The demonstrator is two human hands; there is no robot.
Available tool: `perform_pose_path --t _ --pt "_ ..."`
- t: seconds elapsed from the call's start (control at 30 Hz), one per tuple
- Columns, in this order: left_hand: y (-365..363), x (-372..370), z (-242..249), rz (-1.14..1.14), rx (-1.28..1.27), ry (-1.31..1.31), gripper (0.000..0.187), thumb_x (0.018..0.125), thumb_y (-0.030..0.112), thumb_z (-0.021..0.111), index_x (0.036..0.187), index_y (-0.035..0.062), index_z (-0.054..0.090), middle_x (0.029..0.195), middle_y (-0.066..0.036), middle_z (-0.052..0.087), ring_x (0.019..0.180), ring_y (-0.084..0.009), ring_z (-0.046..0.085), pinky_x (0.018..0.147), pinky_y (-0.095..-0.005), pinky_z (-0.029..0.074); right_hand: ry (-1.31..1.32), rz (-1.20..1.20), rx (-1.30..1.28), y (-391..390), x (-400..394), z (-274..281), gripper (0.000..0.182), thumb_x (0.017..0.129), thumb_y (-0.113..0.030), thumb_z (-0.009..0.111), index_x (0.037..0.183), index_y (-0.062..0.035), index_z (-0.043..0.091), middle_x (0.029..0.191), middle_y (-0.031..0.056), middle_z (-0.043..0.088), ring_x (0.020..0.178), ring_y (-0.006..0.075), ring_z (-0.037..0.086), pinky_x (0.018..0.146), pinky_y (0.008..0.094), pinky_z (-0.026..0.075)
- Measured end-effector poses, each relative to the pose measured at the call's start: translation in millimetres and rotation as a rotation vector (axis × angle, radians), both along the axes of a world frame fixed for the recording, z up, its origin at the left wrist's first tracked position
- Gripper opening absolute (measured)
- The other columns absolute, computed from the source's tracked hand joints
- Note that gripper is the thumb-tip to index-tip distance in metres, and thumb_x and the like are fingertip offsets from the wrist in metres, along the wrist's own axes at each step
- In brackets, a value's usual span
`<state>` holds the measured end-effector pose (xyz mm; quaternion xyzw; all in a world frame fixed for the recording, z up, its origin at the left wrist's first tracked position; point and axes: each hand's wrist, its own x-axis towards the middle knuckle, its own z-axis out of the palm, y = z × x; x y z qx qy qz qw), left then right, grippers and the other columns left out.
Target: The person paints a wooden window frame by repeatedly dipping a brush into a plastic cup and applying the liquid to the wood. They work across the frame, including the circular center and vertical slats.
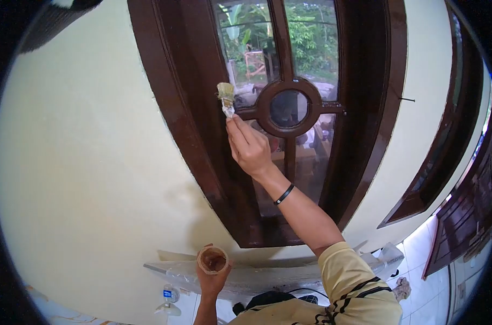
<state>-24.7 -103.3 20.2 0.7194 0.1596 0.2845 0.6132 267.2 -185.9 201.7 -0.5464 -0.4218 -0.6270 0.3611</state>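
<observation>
My right hand is raised in front of the window, its fingers closed round the handle of a paintbrush. The brush points upward, with pale bristles and white smears on its handle, and overlaps the dark brown window frame left of the glass. Low in the view, my left hand grips a small open cup with brown liquid inside. A round wooden ring with crossing bars divides the panes, just right of my right hand.
Cream wall surrounds the window. A plastic-covered ledge runs below it. On the floor stands a bottle with a blue label; a crumpled cloth lies at right. A nail sticks out of the wall, near another window.
</observation>
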Motion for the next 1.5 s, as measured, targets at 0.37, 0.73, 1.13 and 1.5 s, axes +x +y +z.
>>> perform_pose_path --t 0.37,0.73,1.13,1.5 --pt "-1 6 -6 -0.056 -0.008 -0.027 0.064 0.078 0.002 0.08 0.133 0.0048 0.047 0.109 -0.007 0.061 0.101 -0.0175 0.064 0.09 -0.0339 0.055 0.227 0.315 0.16 -35 -23 9 0.018 0.086 0.001 0.067 0.103 0.0042 0.069 0.098 0.0186 0.071 0.082 0.0309 0.071 0.07 0.0344 0.056" --pt "-3 4 3 -0.054 -0.015 -0.012 0.065 0.078 0.005 0.081 0.133 0.0043 0.047 0.11 -0.008 0.061 0.102 -0.0176 0.063 0.091 -0.0343 0.054 0.719 0.904 0.305 -48 22 58 0.017 0.093 -0.008 0.066 0.102 0.0055 0.072 0.078 0.0051 0.07 0.066 0.009 0.066 0.06 0.0234 0.052" --pt "-6 11 -3 -0.073 -0.014 -0.006 0.066 0.077 0.002 0.08 0.134 0.0038 0.046 0.109 -0.008 0.062 0.098 -0.0171 0.065 0.088 -0.0325 0.055 0.893 0.605 -0.004 -80 16 42 0.016 0.092 -0.008 0.064 0.096 0.0058 0.071 0.073 0.0076 0.069 0.061 0.0126 0.068 0.055 0.0259 0.054" --pt "-3 10 -2 -0.039 -0.042 -0.058 0.068 0.074 0.0 0.082 0.133 0.0032 0.048 0.108 -0.009 0.062 0.097 -0.0173 0.065 0.088 -0.0312 0.056 0.743 0.613 0.022 -65 21 118 0.02 0.088 -0.011 0.065 0.091 0.0071 0.073 0.069 0.0097 0.071 0.062 0.0142 0.07 0.059 0.0266 0.055"
